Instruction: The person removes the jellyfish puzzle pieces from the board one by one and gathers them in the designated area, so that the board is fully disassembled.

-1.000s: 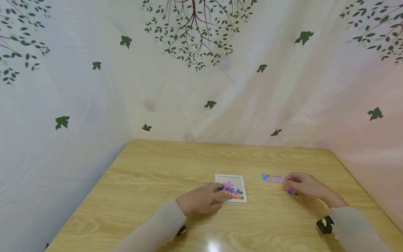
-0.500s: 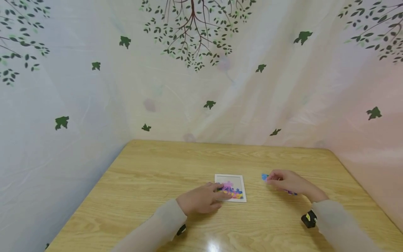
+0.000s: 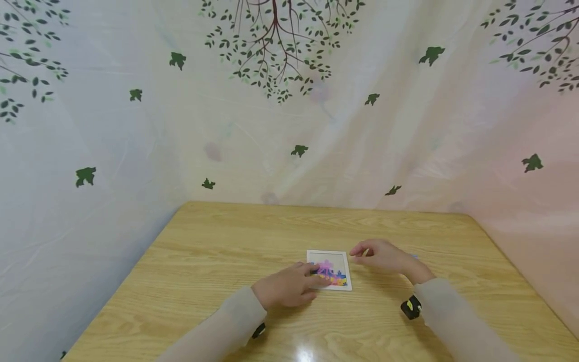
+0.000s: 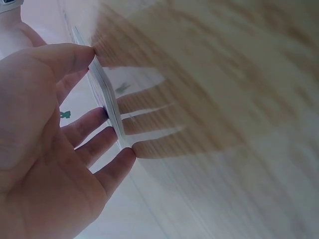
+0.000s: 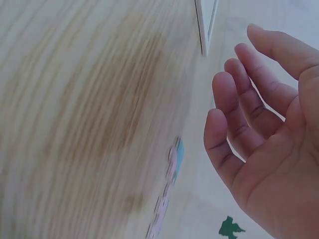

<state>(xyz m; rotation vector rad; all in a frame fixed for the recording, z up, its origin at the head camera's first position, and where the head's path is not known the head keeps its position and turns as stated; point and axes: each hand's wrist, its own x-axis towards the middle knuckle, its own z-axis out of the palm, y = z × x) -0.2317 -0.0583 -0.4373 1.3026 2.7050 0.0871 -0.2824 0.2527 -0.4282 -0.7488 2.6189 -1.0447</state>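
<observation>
A white-rimmed jigsaw tray [image 3: 349, 271] lies on the table, its lower part filled with pink, blue and yellow pieces [image 3: 332, 274]. My left hand [image 3: 289, 285] rests at its left side, fingers spread over the pieces. In the left wrist view, the thumb and fingertips [image 4: 117, 167] touch the tray's edge and the table. Just right of the tray hovers my right hand [image 3: 384, 257], fingers loosely bent. The right wrist view shows nothing between its thumb and fingers. Loose jigsaw pieces [image 5: 172, 164] lie on the table below that hand; in the head view the arm hides most of them.
The wooden table [image 3: 217, 251] reaches back to a pale curtain [image 3: 253, 125] printed with branches and green birds. A small black device [image 3: 410, 307] sits at the right wrist.
My right hand has moved left from the loose pieces to the tray's right side. The left hand keeps its place on the tray.
</observation>
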